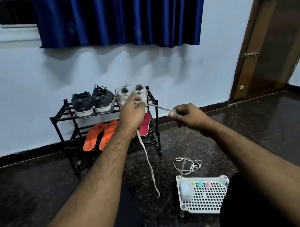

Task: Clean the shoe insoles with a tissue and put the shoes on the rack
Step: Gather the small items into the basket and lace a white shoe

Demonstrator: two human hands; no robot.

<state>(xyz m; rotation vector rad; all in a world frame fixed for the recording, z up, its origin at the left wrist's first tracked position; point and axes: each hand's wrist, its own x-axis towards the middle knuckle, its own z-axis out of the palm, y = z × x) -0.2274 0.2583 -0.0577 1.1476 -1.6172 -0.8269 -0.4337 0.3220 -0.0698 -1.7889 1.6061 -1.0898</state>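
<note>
— White shoelace [160, 108] pinched at both ends of a taut span: left hand [132, 109] curled round it just in front of the white sneakers [132, 95], right hand [186, 116] pinching it between thumb and fingertips further right. Long tail dangling from under the left hand down to the floor [42, 187].

— Worth worrying about?

— Probably. Too sharp a tug, and likely to drag the right white sneaker off the top shelf of the black rack [62, 120], if still threaded through it; cannot tell from here. Loose tail also liable to snag on the rack's front rail or the pink insole [144, 124] right behind it.

— And the task's own things?

— Black sneakers [92, 103] and white pair already up on the top shelf, side by side. Orange insoles [100, 135] leaning on the lower shelf, pink one to the right of them, partly hidden by the left wrist. No tissue clearly in sight.

— Anything else about?

— Second lace [188, 164] in a tangle on the floor, just beyond a white perforated tray [208, 199] carrying a pale lump and three small coloured pieces; easy to confuse or knot with the held lace if dropped there. Blue curtain [117, 15] above, wooden door [267, 47] at right, both well apart from the work.

— In the way?

— Own forearms, mostly, covering part of the lower shelf.
</note>
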